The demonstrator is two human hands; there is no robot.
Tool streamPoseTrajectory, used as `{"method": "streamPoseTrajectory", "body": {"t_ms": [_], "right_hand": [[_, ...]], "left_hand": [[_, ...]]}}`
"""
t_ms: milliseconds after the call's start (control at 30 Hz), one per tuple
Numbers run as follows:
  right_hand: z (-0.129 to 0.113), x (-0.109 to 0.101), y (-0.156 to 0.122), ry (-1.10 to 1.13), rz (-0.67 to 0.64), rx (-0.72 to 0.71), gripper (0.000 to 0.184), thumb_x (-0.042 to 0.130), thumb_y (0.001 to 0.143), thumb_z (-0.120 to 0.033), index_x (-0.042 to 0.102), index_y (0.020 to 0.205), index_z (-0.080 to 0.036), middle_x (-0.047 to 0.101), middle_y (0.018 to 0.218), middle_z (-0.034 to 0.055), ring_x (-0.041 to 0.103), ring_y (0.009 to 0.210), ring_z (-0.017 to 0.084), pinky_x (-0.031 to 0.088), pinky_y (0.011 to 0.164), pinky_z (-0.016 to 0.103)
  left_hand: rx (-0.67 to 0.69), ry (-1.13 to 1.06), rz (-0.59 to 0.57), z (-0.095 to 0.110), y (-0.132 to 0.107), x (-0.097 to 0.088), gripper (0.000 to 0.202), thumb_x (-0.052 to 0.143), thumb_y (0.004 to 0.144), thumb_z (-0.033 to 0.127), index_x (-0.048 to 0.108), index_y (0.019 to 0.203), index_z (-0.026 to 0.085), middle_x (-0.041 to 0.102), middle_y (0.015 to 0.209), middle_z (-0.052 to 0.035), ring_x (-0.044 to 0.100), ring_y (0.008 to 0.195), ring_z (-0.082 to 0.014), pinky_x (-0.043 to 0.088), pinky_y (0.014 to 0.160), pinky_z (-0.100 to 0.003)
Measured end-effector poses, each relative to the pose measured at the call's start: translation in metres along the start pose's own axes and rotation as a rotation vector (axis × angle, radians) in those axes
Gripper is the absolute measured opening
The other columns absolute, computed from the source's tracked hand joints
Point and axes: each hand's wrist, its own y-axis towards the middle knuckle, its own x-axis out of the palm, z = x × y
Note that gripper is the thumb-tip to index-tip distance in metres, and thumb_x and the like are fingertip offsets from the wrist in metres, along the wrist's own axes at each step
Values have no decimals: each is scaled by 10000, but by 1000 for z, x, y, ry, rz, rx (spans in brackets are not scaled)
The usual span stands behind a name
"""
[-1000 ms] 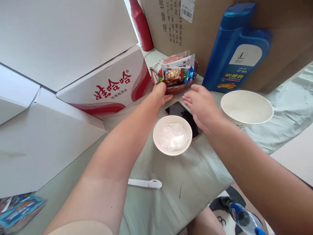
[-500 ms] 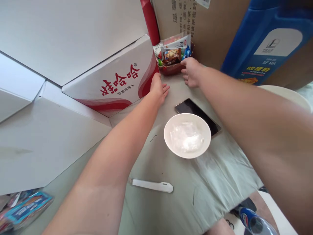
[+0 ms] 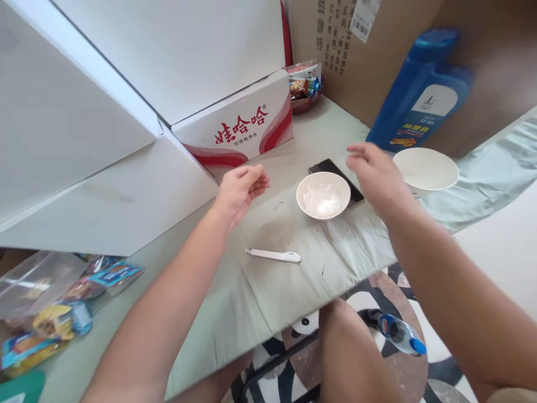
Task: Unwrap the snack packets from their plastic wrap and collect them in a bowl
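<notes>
My left hand (image 3: 243,190) hovers over the cloth in front of the white and red carton (image 3: 247,131). Its fingers are loosely curled, and nothing shows in them. To the right, my right hand (image 3: 375,168) is held above the cloth, slightly blurred, fingers stretched out and holding nothing visible. Between the two hands stands a white bowl (image 3: 302,195) with a clear plastic packet (image 3: 323,200) inside. A dark phone (image 3: 356,193) lies partly hidden behind the bowl. Nearer to me rests a slim white cutter-like tool (image 3: 274,255).
A brown basket (image 3: 305,104) of snack packets sits in the back corner. At right are a blue jug (image 3: 415,101) and a larger white bowl (image 3: 425,168). Snack bags (image 3: 113,277) lie at left. A bottle (image 3: 398,333) lies on the floor past the table edge.
Both hands have drawn back toward me from beside the snack basket, the left coming away from the carton. The view has shifted, showing more of the floor and the left-side snacks.
</notes>
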Motion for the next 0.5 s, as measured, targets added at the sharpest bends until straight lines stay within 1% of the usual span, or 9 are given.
{"method": "streamPoseTrajectory", "body": {"t_ms": [33,67,100,133,200,267,367,433,500], "right_hand": [[10,-5,-20,-60,-20,69,414,627,870,-387,664,1260,-254,698,1264,84,665,1152,289,479,1076,521],[20,-5,-34,-79,-70,137,449,631,867,-424,648,1281,-251,708,1198,87,673,1109,295,489,1060,530],[27,-2,-44,-56,-152,190,462,627,868,-449,634,1287,-253,719,1128,79,692,1037,288,524,1008,514],[32,5,-49,-16,-220,230,481,636,860,-454,615,1300,-262,718,1106,74,703,969,277,558,939,489],[30,25,-54,81,-301,291,528,659,841,-421,565,1338,-273,717,1119,77,717,873,250,597,828,436],[16,49,-56,146,-347,307,586,651,844,-371,504,1403,-275,704,1217,98,738,907,230,614,821,390],[-7,79,-66,164,-404,251,604,599,886,-344,452,1469,-286,641,1392,123,724,1132,221,606,920,353],[-18,95,-77,146,-435,164,575,612,900,-376,484,1458,-324,631,1408,124,700,1202,254,608,925,391],[-23,112,-87,110,-493,74,523,652,910,-407,540,1418,-364,654,1361,114,699,1196,281,613,906,431]], "left_hand": [[3,-19,37,-1,-29,-14,400,944,623,419,641,693,169,702,725,-9,662,648,-101,542,651,-204],[-6,-45,74,-4,-57,-28,438,971,558,431,649,687,165,702,706,0,653,625,-91,543,636,-198],[-27,-78,114,-9,-83,-41,465,982,515,450,654,674,162,693,675,8,640,596,-84,537,609,-194],[-47,-119,156,-16,-106,-53,480,988,479,455,653,654,159,681,643,14,630,577,-80,535,591,-190],[-83,-190,238,-31,-143,-71,473,988,444,436,646,617,158,657,593,24,611,546,-72,527,559,-180],[-98,-245,296,-46,-168,-86,434,972,458,396,638,599,156,647,576,26,602,531,-66,524,547,-175],[-82,-312,333,-62,-191,-107,367,928,522,350,631,613,154,650,589,24,609,535,-64,522,557,-176],[-65,-350,361,-70,-201,-124,347,908,541,331,625,642,157,656,607,27,616,539,-64,514,564,-176],[-53,-381,398,-78,-210,-144,349,899,540,315,617,678,164,658,623,35,615,536,-65,501,562,-179]]}}
